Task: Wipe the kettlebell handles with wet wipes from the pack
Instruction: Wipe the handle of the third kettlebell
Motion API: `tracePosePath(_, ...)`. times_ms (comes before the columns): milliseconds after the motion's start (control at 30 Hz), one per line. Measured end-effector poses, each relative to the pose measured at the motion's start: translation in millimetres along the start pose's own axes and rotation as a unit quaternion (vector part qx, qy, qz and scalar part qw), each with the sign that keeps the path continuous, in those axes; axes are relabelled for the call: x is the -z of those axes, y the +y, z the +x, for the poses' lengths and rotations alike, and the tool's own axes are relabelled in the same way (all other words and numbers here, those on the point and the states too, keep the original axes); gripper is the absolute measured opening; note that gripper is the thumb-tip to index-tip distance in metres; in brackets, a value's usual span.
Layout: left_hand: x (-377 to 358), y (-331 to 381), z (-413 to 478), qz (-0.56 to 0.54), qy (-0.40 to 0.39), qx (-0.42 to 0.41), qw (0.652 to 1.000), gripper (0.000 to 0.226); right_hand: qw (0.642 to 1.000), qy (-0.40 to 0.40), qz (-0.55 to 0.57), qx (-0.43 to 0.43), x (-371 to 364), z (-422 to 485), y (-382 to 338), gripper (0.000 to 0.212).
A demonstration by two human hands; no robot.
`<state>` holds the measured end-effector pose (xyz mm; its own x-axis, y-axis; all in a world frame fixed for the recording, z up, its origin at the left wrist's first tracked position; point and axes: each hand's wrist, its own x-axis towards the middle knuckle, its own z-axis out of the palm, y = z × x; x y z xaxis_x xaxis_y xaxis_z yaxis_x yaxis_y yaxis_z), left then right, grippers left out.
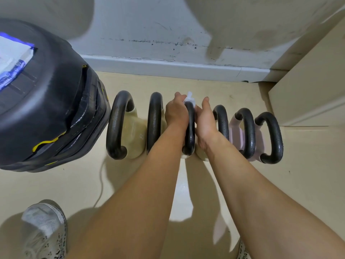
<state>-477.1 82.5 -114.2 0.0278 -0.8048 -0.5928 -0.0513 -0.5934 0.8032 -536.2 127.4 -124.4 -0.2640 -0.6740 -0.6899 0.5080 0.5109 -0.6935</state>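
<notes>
Pale beige floor [130,184], smooth and slightly glossy, meeting a scuffed grey wall [149,25] along a grey baseboard [168,66]. Six kettlebells stand in a row parallel to the wall.

The third handle [190,131] from my left is a thick black loop with a finely pebbled, faintly shiny surface. Seen from above, its long axis runs from me toward the wall, the arch uppermost. A crumpled white wet wipe [189,97] sits on its far bend, sticking up between my hands.

My left hand [176,114] lies against the handle's left side, fingers curled over the far bend and pinching the wipe there. My right hand [204,120] presses the right side, fingers bent in onto the bar and thumb raised; how far they wrap around I cannot tell.

The neighbouring handles [155,118] share the same black texture and near-to-far direction. The bodies on the left are cream; those on the right are pale pink [236,131].

At far left, a rounded black padded block [56,100] with yellow trim carries the white-and-blue wipe pack [13,58]. A beige cabinet [308,90] stands at right, and my grey knit shoe [44,230] is at lower left.
</notes>
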Motion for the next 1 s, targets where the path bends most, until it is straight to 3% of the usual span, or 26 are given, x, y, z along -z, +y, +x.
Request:
tracePosePath(133,6.9,-9.3,-17.0,0.054,-0.037,-0.084,0.994,0.034,0.999,-0.008,0.012,0.029,0.0,-14.2,12.9,0.064)
tracePosePath(333,13.2,-33.4,-32.5,0.086,-0.029,-0.067,0.994,0.075,0.999,0.006,-0.008,0.035,0.1,-30.4,27.5,0.055)
tracePosePath(500,16.1,-20.9,-33.5,0.014,-0.006,-0.006,1.0,0.061,0.998,0.02,-0.054,0.039,0.8,-25.8,6.5,0.071)
tracePosePath(667,11.9,-30.5,-8.5,-0.04,-0.028,0.091,0.995,0.091,0.995,0.024,-0.09,0.026,2.1,-24.9,-10.7,0.063)
tracePosePath(833,17.2,-5.9,-28.0,-0.01,-0.031,0.055,0.998,0.058,0.998,0.016,-0.053,0.03,3.6,-36.7,-1.5,0.076)
tracePosePath(1000,15.1,-3.7,-46.0,0.024,-0.033,-0.025,0.999,0.063,0.998,0.009,-0.002,0.055,11.6,-33.2,10.6,0.045)
